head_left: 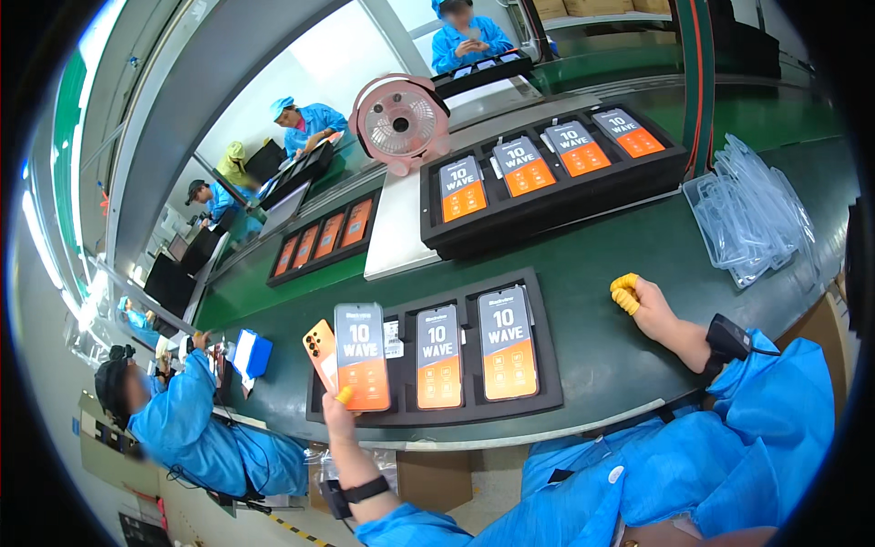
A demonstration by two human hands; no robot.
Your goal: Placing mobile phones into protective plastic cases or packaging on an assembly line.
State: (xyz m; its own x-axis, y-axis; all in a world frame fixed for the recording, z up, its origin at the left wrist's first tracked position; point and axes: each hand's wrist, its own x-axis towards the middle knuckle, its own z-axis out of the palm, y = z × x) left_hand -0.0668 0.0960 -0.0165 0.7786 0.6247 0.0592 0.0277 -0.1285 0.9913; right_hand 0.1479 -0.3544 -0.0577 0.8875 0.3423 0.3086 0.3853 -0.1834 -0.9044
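Our left hand [338, 421] grips a phone [363, 342] over the black tray's [550, 374] left end, near the table's [597, 369] front edge. Our right hand [652, 314] curls; we can't tell if it's empty.

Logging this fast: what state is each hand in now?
Left hand: holding a phone with a grey-and-orange front.
Right hand: curled, nothing visible in it; can't tell if fully closed.

From here I see open table [588, 342] between the lower tray [550, 369] and the right hand [656, 313], room for a hand to pass. Farther out, the thick upper tray [556, 221] stands in the way, and plastic sleeves [752, 210] block the right. The phone [363, 356] in the left hand [338, 421] crowds the lower tray's left end.
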